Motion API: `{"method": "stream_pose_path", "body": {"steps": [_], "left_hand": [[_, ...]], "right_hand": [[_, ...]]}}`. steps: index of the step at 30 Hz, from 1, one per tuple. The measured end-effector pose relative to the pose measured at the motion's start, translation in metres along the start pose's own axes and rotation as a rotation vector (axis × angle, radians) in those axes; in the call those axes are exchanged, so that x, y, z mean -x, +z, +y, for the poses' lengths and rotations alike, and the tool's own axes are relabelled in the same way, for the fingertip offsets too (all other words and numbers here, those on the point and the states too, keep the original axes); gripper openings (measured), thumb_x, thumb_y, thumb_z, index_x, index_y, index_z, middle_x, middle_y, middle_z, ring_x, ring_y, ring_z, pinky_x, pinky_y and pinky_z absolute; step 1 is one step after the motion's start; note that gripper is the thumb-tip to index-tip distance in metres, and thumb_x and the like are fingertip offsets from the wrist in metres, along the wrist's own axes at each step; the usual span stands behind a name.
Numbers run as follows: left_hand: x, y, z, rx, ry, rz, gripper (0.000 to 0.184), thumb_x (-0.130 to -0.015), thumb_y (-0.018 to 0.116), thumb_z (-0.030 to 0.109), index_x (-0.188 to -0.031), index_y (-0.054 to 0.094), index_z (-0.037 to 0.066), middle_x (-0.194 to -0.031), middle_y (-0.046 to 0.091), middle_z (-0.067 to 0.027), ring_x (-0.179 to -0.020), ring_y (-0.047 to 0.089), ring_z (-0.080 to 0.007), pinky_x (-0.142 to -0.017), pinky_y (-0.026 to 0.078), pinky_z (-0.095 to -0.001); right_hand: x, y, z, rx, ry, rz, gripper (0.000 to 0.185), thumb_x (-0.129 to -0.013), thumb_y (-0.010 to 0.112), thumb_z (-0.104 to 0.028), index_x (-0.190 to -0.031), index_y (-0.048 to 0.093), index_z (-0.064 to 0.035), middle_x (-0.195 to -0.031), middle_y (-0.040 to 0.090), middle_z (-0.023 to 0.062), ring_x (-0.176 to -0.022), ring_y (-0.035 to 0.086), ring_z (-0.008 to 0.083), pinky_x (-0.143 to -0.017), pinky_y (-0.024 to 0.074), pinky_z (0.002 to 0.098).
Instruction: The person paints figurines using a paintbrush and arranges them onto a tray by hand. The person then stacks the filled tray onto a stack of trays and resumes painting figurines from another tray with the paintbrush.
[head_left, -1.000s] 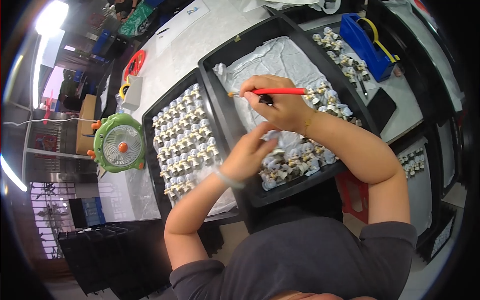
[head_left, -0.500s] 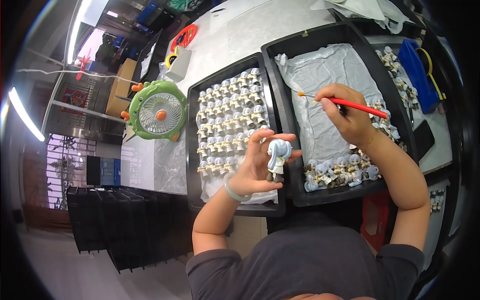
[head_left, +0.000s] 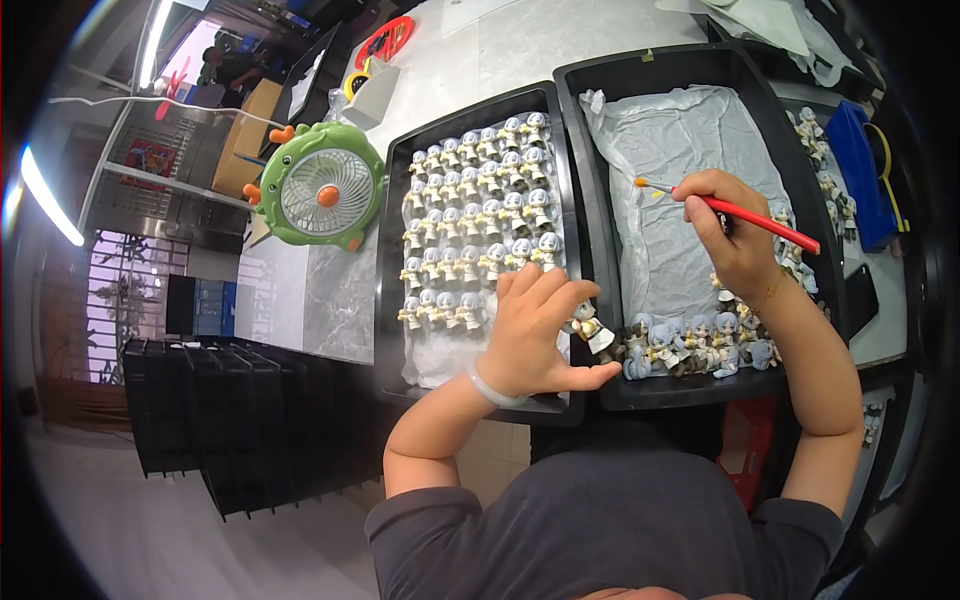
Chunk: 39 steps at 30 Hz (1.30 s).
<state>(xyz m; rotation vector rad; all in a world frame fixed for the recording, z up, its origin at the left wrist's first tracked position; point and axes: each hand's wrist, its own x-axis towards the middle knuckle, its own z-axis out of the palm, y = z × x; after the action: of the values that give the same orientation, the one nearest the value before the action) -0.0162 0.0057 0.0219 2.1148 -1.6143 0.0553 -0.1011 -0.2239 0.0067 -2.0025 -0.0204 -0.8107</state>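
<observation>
Between the thumb and fingers of my left hand (head_left: 530,335) is a small figurine (head_left: 594,334) with pale blue hair, a white outfit and dark legs. It is tilted, and the fingers partly hide it. My right hand (head_left: 732,232) grips a red-handled paintbrush (head_left: 765,222) like a pen, its orange-yellow tip pointing left above the right tray (head_left: 608,235). Similar figurines (head_left: 705,338) lie crowded along that tray's near and right sides, over crumpled white lining. Under and beyond my left hand, the left tray (head_left: 393,230) holds rows of standing figurines (head_left: 470,215).
A green fan (head_left: 327,195) stands left of the trays. Behind it are a white tape dispenser (head_left: 372,97) and a red ring-shaped object (head_left: 388,40). At the right are a blue bin (head_left: 862,180) and more figurines. Black crates (head_left: 215,420) stand at lower left.
My left hand has turned over and the figurine with it, from a side or back view to its front, tilted. The brush stays in my right hand. The whole view has shifted slightly.
</observation>
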Motion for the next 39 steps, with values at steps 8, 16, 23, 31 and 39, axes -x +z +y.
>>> {"method": "stream_pose_path", "body": {"steps": [8, 16, 23, 31, 39], "left_hand": [[0.003, 0.007, -0.004, -0.003, 0.006, 0.05, 0.056, -0.052, 0.069, 0.055, -0.079, 0.055, 0.008, -0.071, 0.044, -0.0036, -0.069, 0.038, -0.0212, -0.066, 0.025, -0.0331], [0.001, -0.013, -0.032, 0.25, -0.065, 0.13, 0.054, -0.062, 0.069, 0.042, -0.101, 0.055, 0.007, -0.079, 0.048, -0.0055, -0.075, 0.041, -0.0221, -0.073, 0.029, -0.0325], [0.046, -0.029, -0.063, -0.172, -0.241, -0.161, 0.063, -0.055, 0.074, 0.019, -0.112, 0.048, 0.011, -0.096, 0.055, -0.0057, -0.094, 0.048, -0.0252, -0.083, 0.031, -0.0391], [0.066, -0.011, -0.072, -0.422, -0.306, -0.38, 0.069, -0.056, 0.075, 0.018, -0.118, 0.045, 0.013, -0.12, 0.044, -0.0093, -0.112, 0.041, -0.0269, -0.095, 0.026, -0.0447], [-0.068, 0.034, -0.007, 0.243, 0.143, -0.387, 0.032, -0.077, 0.054, 0.008, -0.109, 0.052, 0.004, -0.101, 0.053, -0.013, -0.096, 0.052, -0.0274, -0.08, 0.041, -0.0354]], "right_hand": [[0.001, 0.002, 0.001, -0.001, 0.002, -0.012, 0.009, -0.082, 0.051, -0.009, -0.083, 0.057, -0.0029, -0.074, 0.057, 0.0077, -0.065, 0.051, 0.0163, -0.061, 0.04, 0.027], [0.001, 0.002, 0.006, -0.035, 0.046, -0.011, 0.01, -0.083, 0.051, -0.009, -0.083, 0.057, -0.0023, -0.074, 0.056, 0.0054, -0.063, 0.048, 0.0122, -0.058, 0.0374, 0.0243], [-0.001, -0.001, 0.004, -0.029, 0.005, 0.042, 0.01, -0.083, 0.05, -0.009, -0.083, 0.058, -0.0023, -0.072, 0.055, 0.0039, -0.061, 0.045, 0.0098, -0.055, 0.0355, 0.0226], [-0.003, -0.005, -0.006, -0.093, 0.002, 0.077, 0.008, -0.082, 0.053, -0.007, -0.083, 0.059, -0.0021, -0.072, 0.057, 0.0063, -0.061, 0.051, 0.0131, -0.056, 0.041, 0.0257], [0.014, 0.016, -0.026, 0.17, -0.639, 0.035, 0.024, -0.065, 0.063, -0.018, -0.087, 0.059, -0.009, -0.074, 0.057, 0.0033, -0.064, 0.055, 0.0189, -0.055, 0.0456, 0.0285]]}}
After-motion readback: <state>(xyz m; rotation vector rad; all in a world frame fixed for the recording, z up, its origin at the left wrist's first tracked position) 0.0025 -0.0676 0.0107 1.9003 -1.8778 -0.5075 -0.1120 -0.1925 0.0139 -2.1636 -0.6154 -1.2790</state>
